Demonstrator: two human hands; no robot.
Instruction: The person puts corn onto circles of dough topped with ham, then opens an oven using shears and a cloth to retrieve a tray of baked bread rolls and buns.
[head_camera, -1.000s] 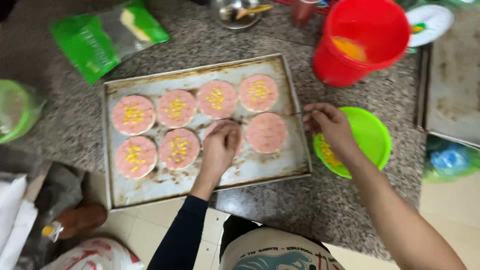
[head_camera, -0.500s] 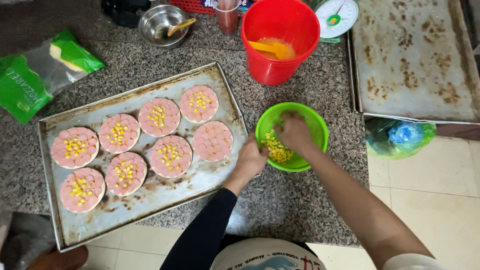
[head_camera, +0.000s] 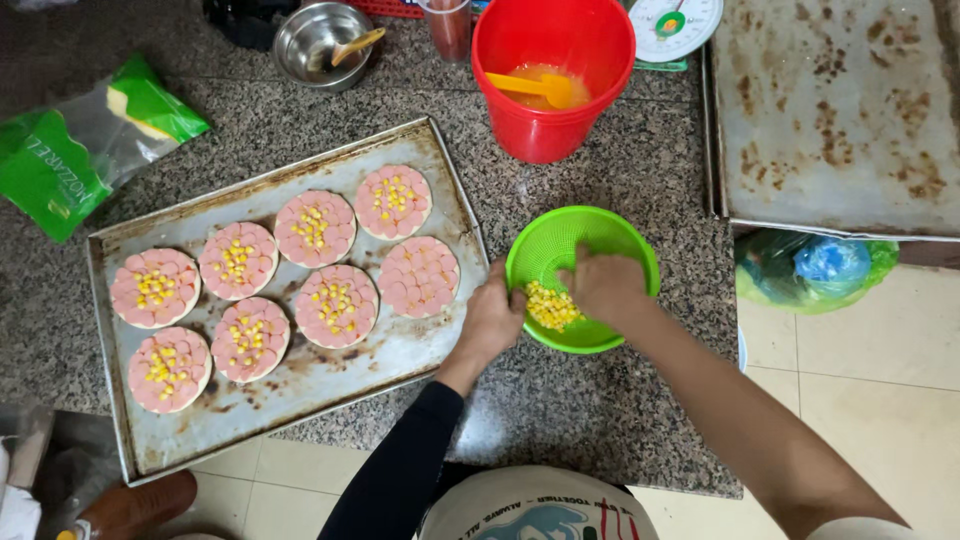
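A worn metal baking tray (head_camera: 330, 385) lies on the granite counter and carries several round mini pizzas topped with pink sausage slices. Most have yellow corn in the middle; the one nearest the tray's right edge (head_camera: 419, 276) has none. A green colander bowl (head_camera: 560, 240) with corn kernels (head_camera: 550, 305) stands just right of the tray. My right hand (head_camera: 603, 285) reaches into the bowl, fingers down in the corn. My left hand (head_camera: 490, 320) grips the bowl's left rim beside the tray.
A red bucket (head_camera: 553, 75) with orange sauce and a yellow spoon stands behind the bowl. A second metal tray (head_camera: 840, 110) lies at the right, a kitchen scale (head_camera: 680, 20) behind it. A steel bowl (head_camera: 318, 40) and a green cheese bag (head_camera: 80, 140) sit at the back left.
My right hand moved from the tray to the green bowl and dipped into the corn. My left hand left the pizzas and took the bowl's rim. The view shifted right.
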